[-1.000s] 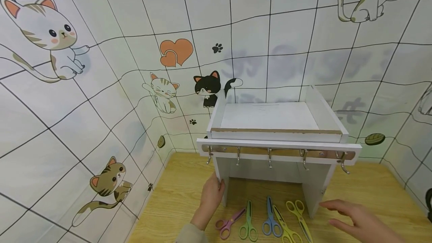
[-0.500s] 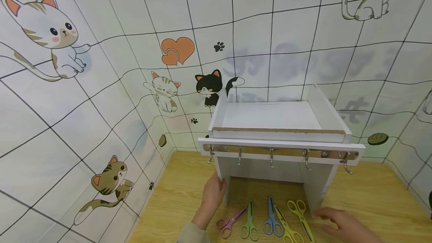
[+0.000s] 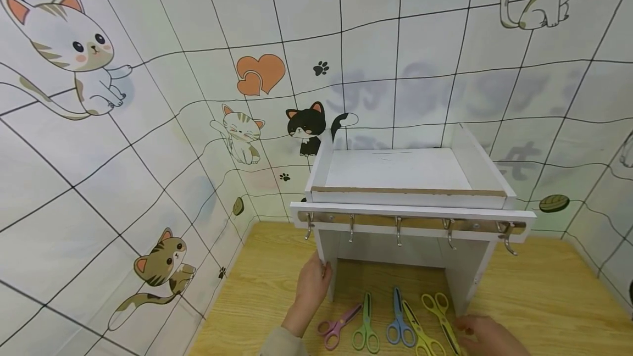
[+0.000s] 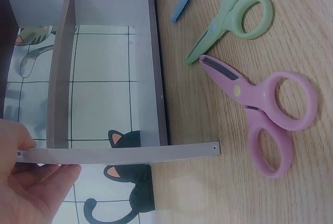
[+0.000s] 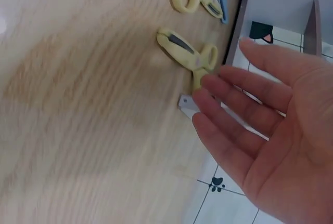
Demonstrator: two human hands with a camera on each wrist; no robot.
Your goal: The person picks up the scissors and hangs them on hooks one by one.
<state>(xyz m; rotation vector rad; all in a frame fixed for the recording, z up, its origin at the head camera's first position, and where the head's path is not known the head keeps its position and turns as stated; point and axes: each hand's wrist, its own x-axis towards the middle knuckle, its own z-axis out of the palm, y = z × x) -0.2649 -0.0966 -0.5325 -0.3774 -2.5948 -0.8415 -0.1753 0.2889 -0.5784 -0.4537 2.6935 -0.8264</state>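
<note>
My left hand (image 3: 309,287) grips the left side panel of a white shelf with hooks (image 3: 410,221). In the left wrist view the thumb and fingers lie on opposite faces of the panel (image 4: 119,155). My right hand (image 3: 487,334), fingers relaxed and holding nothing, is low beside the shelf's right panel, close to the right-hand yellow scissors (image 3: 442,320). Whether it touches them cannot be told. More scissors lie in front of the shelf: pink (image 3: 337,327), green (image 3: 366,326), blue (image 3: 399,320) and another yellow pair (image 3: 420,334).
A wooden table (image 3: 262,268) bears the shelf and scissors. Walls covered in cat-print sheeting (image 3: 188,87) stand behind and to the left. Several metal hooks (image 3: 398,229) stick out from the shelf's front rail.
My right hand has moved left, from beyond the shelf's right panel to beside the right-hand yellow scissors. The left hand keeps its grip on the panel. The scissors have not moved.
</note>
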